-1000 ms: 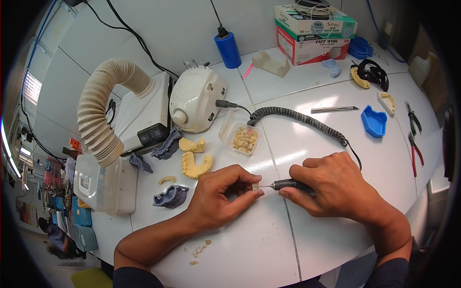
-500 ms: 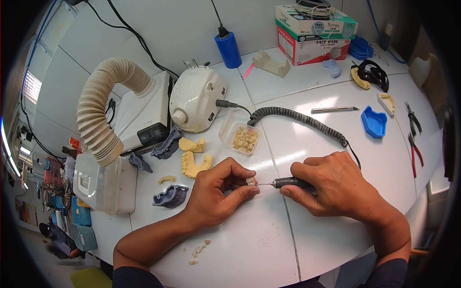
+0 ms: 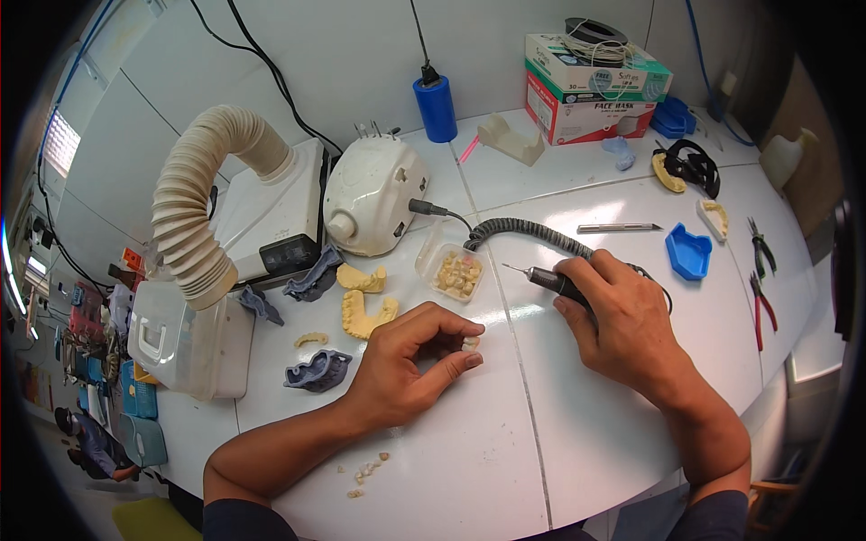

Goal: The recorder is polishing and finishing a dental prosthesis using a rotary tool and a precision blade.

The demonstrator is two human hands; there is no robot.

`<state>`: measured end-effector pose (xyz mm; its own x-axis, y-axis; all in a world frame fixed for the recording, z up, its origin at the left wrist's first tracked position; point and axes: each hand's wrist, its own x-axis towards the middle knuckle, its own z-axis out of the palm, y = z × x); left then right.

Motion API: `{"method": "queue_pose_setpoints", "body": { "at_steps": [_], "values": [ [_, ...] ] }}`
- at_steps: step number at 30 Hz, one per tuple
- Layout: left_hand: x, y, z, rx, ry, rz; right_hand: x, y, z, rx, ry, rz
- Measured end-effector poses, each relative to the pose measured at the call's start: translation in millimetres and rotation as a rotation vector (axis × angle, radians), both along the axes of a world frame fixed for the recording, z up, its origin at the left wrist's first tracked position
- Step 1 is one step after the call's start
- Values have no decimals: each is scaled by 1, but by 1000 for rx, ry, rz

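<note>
My left hand (image 3: pixel 413 365) pinches a small pale tooth-shaped piece (image 3: pixel 471 343) between thumb and fingers above the white tabletop. My right hand (image 3: pixel 622 329) grips a black rotary handpiece (image 3: pixel 550 279), its thin metal bur raised apart from the piece and pointing left toward a lidded clear box (image 3: pixel 456 275) of tooth-like pieces. Yellow dental models (image 3: pixel 368 317) and a grey one (image 3: pixel 316 371) lie left of my hands, with a small beige arched piece (image 3: pixel 311 339). Loose pale fragments (image 3: pixel 368 471) lie beside my left forearm.
A white control unit (image 3: pixel 370 198), ribbed suction hose (image 3: pixel 189 216) and translucent bin (image 3: pixel 185 352) stand at left. A knife (image 3: pixel 619 228), blue tray (image 3: pixel 688 252), pliers (image 3: pixel 760 307), blue cylinder (image 3: pixel 435 113) and stacked boxes (image 3: pixel 591 117) occupy the back and right. A co-worker (image 3: pixel 95 446) is in the left background.
My right hand has lifted the handpiece up and away from the piece in my left hand, which stays pinched in about the same place. The view has shifted slightly.
</note>
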<state>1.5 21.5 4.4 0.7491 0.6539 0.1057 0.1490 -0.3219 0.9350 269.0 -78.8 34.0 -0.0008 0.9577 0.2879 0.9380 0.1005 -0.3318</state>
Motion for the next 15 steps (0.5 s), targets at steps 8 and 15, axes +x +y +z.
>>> {"method": "queue_pose_setpoints", "body": {
  "at_steps": [8, 15],
  "values": [
    [3, -7, 10, 197, 73, -78, 8, 3, -17, 81, -87, -39],
    [2, -2, -3, 170, 18, -75, 23, 15, 13, 300, -30, -170]
  ]
}}
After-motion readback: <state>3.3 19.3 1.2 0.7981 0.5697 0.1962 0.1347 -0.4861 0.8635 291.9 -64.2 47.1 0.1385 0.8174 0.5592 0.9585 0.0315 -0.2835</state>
